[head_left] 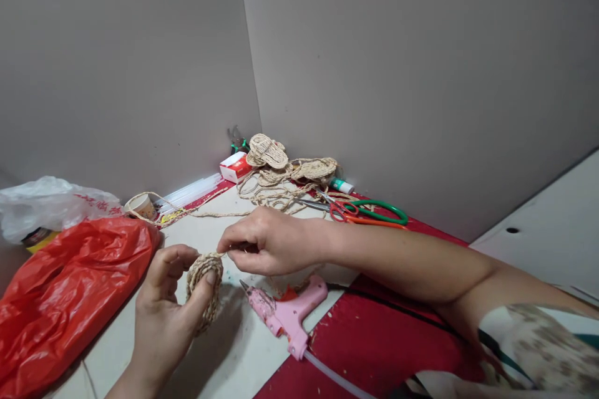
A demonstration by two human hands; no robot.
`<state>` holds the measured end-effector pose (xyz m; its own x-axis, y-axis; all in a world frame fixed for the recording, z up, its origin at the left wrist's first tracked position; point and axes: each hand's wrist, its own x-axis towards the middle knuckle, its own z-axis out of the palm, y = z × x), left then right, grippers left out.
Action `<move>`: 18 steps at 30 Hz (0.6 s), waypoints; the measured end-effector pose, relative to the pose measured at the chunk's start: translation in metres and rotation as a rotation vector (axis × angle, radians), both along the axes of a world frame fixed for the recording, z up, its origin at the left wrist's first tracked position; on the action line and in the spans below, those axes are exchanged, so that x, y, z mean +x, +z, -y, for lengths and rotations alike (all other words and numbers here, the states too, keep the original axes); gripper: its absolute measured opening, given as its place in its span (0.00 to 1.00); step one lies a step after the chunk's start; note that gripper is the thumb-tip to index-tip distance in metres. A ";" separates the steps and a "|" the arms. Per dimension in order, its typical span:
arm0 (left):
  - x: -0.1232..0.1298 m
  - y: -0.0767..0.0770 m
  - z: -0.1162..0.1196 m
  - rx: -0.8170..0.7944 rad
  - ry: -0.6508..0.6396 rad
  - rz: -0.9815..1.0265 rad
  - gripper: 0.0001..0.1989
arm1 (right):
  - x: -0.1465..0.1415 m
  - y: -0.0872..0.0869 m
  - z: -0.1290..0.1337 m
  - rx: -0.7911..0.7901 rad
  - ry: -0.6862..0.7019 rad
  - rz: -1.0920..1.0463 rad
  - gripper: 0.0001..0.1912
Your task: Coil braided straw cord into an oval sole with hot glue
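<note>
Between the thumb and fingers of my left hand (163, 302) is a flat oval coil of braided straw cord (200, 266), held tilted above the white board. My right hand (276, 240) is closed in a pinch on the loose cord (220, 254) at the coil's upper edge. Just below the right hand lies a pink hot glue gun (292, 317), its metal nozzle pointing toward the coil and a clear glue stick trailing from its back. Behind both hands, a tangle of straw cord (274, 184) spreads over the board, with finished-looking oval coils (267, 151) on it.
Red-handled scissors (344, 209) and green-and-orange-handled ones (381, 212) lie behind the right forearm. At left are a red plastic bag (79, 293), a clear bag (51, 199), a paper cup (141, 206) and glue sticks (191, 192). Grey walls (140, 62) close off the back.
</note>
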<state>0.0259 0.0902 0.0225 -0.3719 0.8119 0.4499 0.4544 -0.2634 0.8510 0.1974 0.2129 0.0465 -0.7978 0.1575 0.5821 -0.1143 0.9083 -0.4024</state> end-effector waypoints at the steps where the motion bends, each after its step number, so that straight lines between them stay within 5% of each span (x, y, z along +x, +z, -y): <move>1: 0.000 0.000 0.000 0.004 -0.004 0.009 0.16 | 0.000 -0.001 0.000 0.012 -0.005 -0.006 0.13; 18: -0.004 -0.006 0.000 -0.014 0.000 0.029 0.14 | -0.004 -0.008 0.000 0.039 -0.035 -0.017 0.12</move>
<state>0.0215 0.0905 0.0170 -0.3849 0.8179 0.4278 0.4295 -0.2516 0.8673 0.1936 0.2124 0.0382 -0.7823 0.1619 0.6015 -0.0887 0.9268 -0.3648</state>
